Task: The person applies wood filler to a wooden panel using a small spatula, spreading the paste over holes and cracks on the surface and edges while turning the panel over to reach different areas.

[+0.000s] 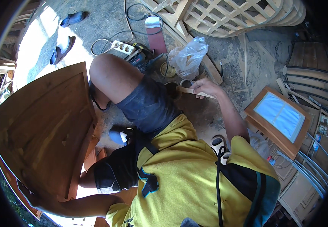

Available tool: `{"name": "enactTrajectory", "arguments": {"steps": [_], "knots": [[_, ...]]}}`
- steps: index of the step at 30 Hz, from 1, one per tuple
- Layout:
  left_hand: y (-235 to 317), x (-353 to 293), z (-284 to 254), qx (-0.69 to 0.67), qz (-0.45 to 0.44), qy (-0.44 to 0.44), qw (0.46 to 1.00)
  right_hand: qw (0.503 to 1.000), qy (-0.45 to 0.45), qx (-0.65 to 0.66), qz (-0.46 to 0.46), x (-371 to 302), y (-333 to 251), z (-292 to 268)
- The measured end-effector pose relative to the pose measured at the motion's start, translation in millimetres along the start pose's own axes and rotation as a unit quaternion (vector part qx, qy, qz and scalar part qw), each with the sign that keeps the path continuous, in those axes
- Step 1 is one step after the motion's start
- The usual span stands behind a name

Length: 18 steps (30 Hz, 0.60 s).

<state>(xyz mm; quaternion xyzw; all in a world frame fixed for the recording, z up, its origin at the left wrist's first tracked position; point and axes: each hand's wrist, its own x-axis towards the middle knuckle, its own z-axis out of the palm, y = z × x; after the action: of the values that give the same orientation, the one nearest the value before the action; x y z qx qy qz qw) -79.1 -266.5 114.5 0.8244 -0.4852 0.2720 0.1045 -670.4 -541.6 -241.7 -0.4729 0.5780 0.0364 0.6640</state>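
Note:
My right hand (206,87) is closed around a flat, pale wooden stick (189,90). The stick's far end is over or inside a small dark round pot (172,91) on the floor; I cannot tell whether it touches the contents. Close by stands a round, light-rimmed container (186,83). Off to the left, my left hand (28,193) grips the lower outer edge of a large brown wooden panel (43,132) with a curved edge. That panel leans upright beside my bent leg, and shadow hides part of the left fingers.
A clear plastic bag (189,56), a white power strip (123,48), cables and a power tool (143,60) lie ahead. Lattice woodwork (232,17) stands at the far side. On the right is a wooden frame with a pale panel (279,115). Sandals (62,51) lie far left.

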Motion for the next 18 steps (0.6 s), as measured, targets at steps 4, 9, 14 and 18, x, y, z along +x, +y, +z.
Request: {"name": "enactTrajectory", "arguments": {"steps": [4, 9, 14, 18], "knots": [[13, 5, 8, 0.008, 0.044, 0.000, 0.999, 0.979, 0.051, -0.193, -0.050, 20, 6, 24], [31, 3, -2, -0.009, -0.054, 0.008, 0.998, 0.827, 0.196, -0.503, -0.153, 65, -2, 89], [45, 2, -1, -0.029, -0.121, -0.020, 0.992, 0.843, 0.147, -0.506, -0.107, 79, 15, 94], [21, -2, -6, -0.023, -0.082, -0.010, 0.996, 0.943, 0.067, -0.318, -0.066, 61, 8, 48]]}}
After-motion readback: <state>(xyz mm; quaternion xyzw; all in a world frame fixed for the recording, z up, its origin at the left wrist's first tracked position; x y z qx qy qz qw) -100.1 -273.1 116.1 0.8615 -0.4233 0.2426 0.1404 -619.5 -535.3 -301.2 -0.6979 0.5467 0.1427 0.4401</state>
